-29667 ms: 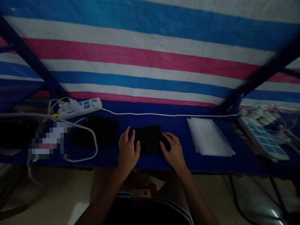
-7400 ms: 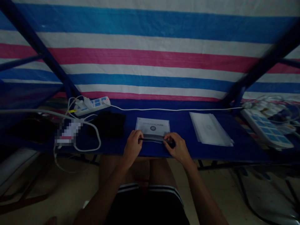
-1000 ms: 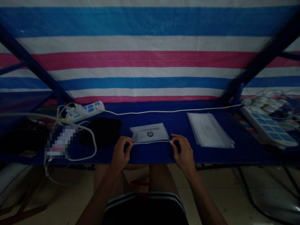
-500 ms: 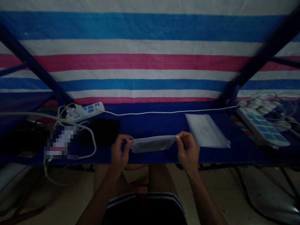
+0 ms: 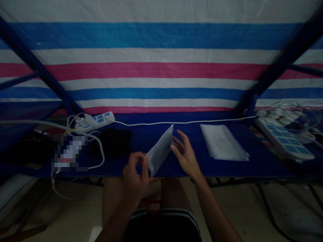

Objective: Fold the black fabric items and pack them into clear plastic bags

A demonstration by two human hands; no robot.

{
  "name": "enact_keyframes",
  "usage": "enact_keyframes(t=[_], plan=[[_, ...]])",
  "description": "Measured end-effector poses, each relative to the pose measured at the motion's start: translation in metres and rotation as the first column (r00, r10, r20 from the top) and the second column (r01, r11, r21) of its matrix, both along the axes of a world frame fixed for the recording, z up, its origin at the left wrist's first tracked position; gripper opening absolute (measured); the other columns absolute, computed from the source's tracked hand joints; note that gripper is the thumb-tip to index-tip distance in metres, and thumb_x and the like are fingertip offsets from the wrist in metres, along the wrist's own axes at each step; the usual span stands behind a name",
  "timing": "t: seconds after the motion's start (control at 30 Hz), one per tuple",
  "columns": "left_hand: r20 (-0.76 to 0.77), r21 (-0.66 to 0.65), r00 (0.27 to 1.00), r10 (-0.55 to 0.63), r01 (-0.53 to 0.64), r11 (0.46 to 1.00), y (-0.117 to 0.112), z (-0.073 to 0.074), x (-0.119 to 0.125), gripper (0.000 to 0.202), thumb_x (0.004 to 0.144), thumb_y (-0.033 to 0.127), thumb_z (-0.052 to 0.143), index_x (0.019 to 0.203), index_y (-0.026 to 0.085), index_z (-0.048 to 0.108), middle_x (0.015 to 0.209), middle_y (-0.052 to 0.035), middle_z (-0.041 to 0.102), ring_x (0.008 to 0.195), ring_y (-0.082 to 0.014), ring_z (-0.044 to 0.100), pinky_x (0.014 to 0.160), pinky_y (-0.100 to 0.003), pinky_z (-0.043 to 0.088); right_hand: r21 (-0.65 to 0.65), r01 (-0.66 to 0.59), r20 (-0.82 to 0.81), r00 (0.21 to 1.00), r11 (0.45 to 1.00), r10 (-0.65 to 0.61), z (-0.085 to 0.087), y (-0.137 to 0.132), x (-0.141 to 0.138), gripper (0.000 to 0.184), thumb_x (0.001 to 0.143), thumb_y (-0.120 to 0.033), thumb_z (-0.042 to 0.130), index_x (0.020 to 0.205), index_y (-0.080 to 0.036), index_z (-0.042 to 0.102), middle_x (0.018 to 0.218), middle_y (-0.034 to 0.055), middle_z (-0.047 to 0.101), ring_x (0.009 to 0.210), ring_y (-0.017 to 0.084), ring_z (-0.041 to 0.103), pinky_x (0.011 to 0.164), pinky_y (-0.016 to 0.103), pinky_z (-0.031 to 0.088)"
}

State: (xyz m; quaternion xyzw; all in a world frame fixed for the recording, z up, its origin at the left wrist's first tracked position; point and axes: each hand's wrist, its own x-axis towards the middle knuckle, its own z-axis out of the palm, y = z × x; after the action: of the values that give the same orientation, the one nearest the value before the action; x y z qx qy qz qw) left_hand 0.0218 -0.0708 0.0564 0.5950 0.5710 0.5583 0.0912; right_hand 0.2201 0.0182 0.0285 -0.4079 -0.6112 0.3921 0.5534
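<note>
A translucent, frosted plastic bag (image 5: 160,150) is held tilted above the blue surface, its far right corner raised. My left hand (image 5: 137,171) pinches its near left corner between thumb and fingers. Close by the bag's right edge is my right hand (image 5: 185,153), its fingers spread; whether the thumb touches the bag I cannot tell. To the right lies a stack of similar flat plastic bags (image 5: 224,143), with a faint round print on the top one. What the held bag contains, if anything, cannot be made out.
A dark cloth bundle (image 5: 111,143) lies left of my hands. Power strips stand at the back left (image 5: 97,121) and at the right (image 5: 285,139), joined by a white cable (image 5: 186,122). Blue metal posts (image 5: 37,67) frame the striped sheet (image 5: 161,70) behind.
The bag has turned from level between both hands to a steep slant, right end up. My right hand has let go of its corner, moved left and spread its fingers.
</note>
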Motion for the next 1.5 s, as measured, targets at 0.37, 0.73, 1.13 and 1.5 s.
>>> enact_keyframes(t=[0.37,0.73,1.13,1.5], plan=[[-0.139,-0.327,0.66,-0.738,0.673,0.663,-0.018,0.002,0.038,0.064,0.097,0.026,0.065,0.157,0.03,0.041,0.158,-0.0057,0.053,0.151,-0.0287,0.039,0.125,-0.054,0.038,-0.25,0.116,-0.076,0.987,0.961,-0.139,-0.015,-0.018,0.025,0.039,0.083,-0.054,0.071,0.107,-0.023,0.07,0.103,0.0058,0.077,0.095,0.028,0.071,0.083,0.037,0.059],[-0.26,-0.258,0.839,-0.478,0.416,0.872,0.004,-0.024,0.02,0.06,0.103,0.019,0.051,0.16,0.031,0.037,0.165,-0.0091,0.042,0.153,-0.0299,0.035,0.125,-0.057,0.035,-0.362,-0.249,-0.235,0.957,0.898,0.171,-0.008,-0.024,0.019,0.065,0.088,-0.06,0.071,0.144,-0.031,0.059,0.144,0.0077,0.068,0.131,0.032,0.064,0.112,0.048,0.049],[0.002,-0.285,0.963,-0.269,0.258,0.923,0.039,-0.051,-0.038,0.077,0.094,0.041,0.071,0.16,0.025,0.034,0.157,-0.0165,0.05,0.146,-0.0331,0.048,0.123,-0.056,0.036,-0.19,-0.188,0.037,0.98,0.964,0.198,0.009,-0.012,0.029,0.029,0.097,-0.047,0.065,0.102,-0.025,0.082,0.108,0.0066,0.083,0.096,0.026,0.077,0.081,0.034,0.057],[0.48,-0.326,0.855,-0.195,0.38,0.866,0.076,-0.042,-0.038,0.051,0.078,0.044,0.082,0.12,0.018,0.069,0.117,-0.0099,0.078,0.109,-0.0304,0.073,0.098,-0.043,0.057,-0.209,0.273,-0.246,0.915,0.939,-0.321,-0.031,0.004,0.028,0.043,0.085,-0.051,0.078,0.114,-0.022,0.067,0.104,0.0092,0.08,0.091,0.024,0.074,0.079,0.037,0.059]])
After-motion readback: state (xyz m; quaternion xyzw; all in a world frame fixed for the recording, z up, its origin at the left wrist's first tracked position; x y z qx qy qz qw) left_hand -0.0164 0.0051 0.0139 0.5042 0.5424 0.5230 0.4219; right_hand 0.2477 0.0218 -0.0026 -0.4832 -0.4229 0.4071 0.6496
